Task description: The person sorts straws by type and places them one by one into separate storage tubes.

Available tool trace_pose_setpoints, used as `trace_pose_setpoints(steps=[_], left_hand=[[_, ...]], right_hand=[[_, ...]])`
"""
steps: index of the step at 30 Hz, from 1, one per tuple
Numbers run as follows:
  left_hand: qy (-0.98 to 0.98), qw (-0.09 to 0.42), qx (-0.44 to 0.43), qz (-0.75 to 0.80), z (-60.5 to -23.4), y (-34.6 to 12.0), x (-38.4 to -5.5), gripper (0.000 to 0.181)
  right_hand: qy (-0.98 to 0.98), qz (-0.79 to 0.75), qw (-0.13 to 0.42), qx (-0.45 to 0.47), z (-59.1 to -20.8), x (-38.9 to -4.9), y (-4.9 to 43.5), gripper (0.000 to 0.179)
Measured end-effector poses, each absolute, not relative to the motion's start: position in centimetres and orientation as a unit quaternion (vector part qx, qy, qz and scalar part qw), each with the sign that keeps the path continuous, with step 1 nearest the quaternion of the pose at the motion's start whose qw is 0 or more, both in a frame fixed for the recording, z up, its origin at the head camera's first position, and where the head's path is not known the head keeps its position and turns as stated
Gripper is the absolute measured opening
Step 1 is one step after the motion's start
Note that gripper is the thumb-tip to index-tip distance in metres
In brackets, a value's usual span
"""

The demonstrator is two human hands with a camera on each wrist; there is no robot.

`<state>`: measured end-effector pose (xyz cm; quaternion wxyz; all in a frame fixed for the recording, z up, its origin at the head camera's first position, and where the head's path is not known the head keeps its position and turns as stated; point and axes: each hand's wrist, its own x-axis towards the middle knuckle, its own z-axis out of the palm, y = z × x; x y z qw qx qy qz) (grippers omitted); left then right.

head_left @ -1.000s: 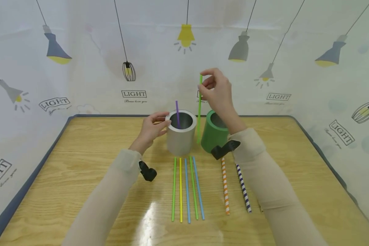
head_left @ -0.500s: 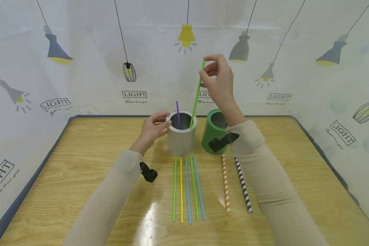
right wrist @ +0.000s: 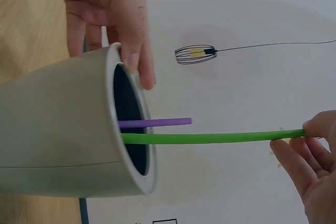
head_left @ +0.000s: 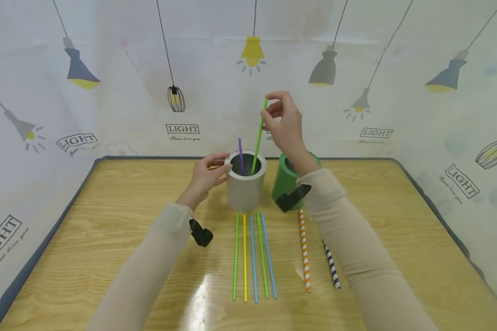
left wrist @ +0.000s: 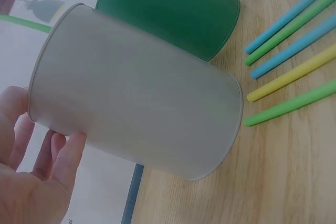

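My right hand (head_left: 285, 124) pinches a green straw (head_left: 258, 140) near its top end between thumb and fingers. The straw's lower end is inside the mouth of a silver-grey cylindrical cup (head_left: 245, 195), as the right wrist view also shows. A purple straw (right wrist: 163, 122) stands in the same cup, leaning, its lower part hidden by the wall. My left hand (head_left: 203, 178) holds this cup at its left side, thumb and fingers at the rim. In the left wrist view its fingertips (left wrist: 77, 142) rest against the cup's side.
A green cup (head_left: 285, 184) stands right of the grey one, partly behind my right wrist. In front lie several thin straws, green, yellow (head_left: 245, 257) and blue (head_left: 254, 257). Farther right are an orange-striped straw (head_left: 304, 253) and a navy-striped straw (head_left: 332, 266), partly under my sleeve.
The green straw has moved from between the cups to over the grey cup, its lower end now inside. My right hand rose, then came down and left. My left hand stayed put.
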<state>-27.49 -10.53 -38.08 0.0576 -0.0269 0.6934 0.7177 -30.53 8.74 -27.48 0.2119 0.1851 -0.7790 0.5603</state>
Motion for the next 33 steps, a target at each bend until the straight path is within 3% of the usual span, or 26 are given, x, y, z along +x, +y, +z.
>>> trace_pose_setpoints(steps=[16,33], left_hand=[[0.694,0.057,-0.029,0.717,-38.1,-10.4,-27.5,0.037],[0.691,0.059,-0.016,0.720,-38.5,-10.6,-27.7,0.039]], right_hand=[[-0.820,0.523,0.111,0.203,-32.9,-31.1,8.0,0.029],[-0.855,0.472,0.083,0.197,-34.5,-31.8,7.7,0.027]])
